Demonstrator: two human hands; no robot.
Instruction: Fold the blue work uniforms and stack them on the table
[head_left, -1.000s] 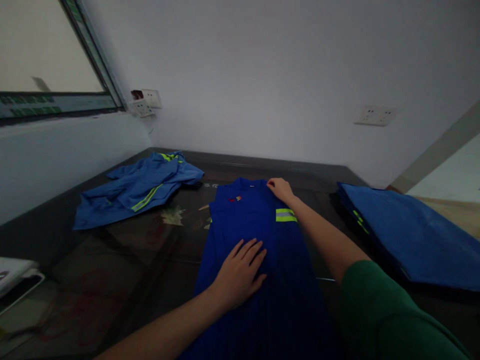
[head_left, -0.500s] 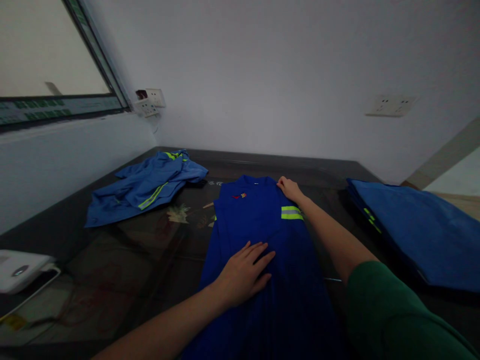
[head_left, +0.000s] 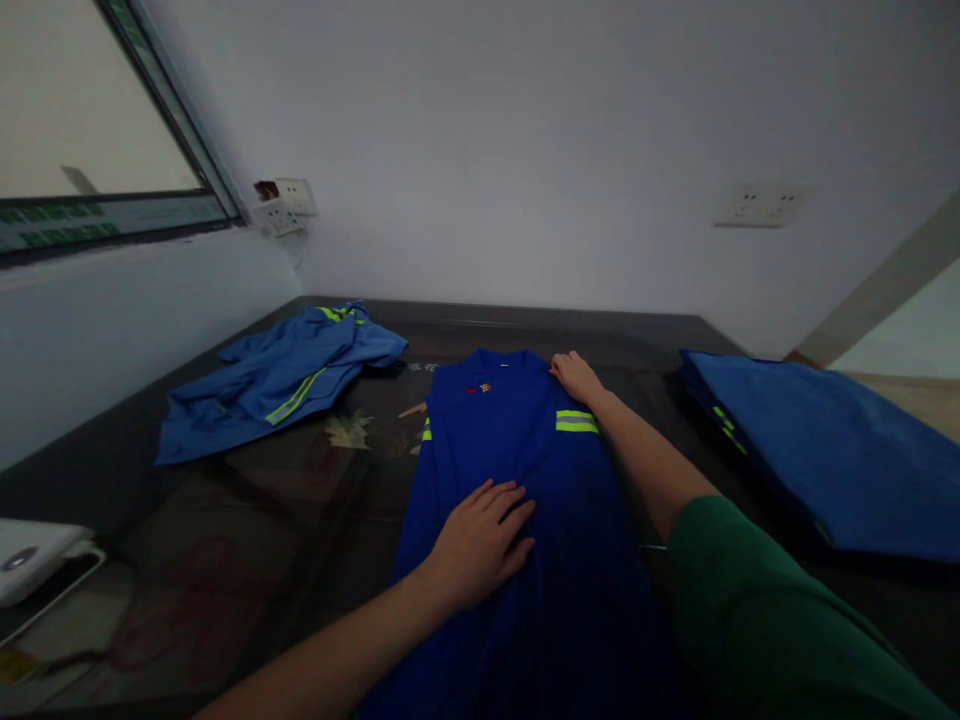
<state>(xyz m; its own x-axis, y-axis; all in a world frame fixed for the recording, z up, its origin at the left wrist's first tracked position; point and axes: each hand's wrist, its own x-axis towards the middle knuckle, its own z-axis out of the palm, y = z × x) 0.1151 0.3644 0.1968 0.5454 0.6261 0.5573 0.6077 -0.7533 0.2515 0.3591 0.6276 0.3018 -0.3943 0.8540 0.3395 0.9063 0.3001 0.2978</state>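
A royal-blue work jacket lies lengthwise on the dark table, collar away from me. It has yellow-and-grey reflective bands on its sleeves and a small red and yellow emblem on the chest. My left hand rests on its middle with the fingers stretched out. At the shoulder right of the collar, my right hand has its fingers curled in, closed on the cloth edge. The jacket's lower part runs out of view at the bottom, in shadow.
A crumpled lighter-blue garment with yellow bands lies at the back left. Folded blue clothing is stacked on the right. A white device with a cable sits at the left edge. A wall with sockets bounds the dark table.
More of the reflective band on the jacket's left side shows, and its chest has slight new creases. Both hands keep nearly the same places on the cloth; the view has shifted a little.
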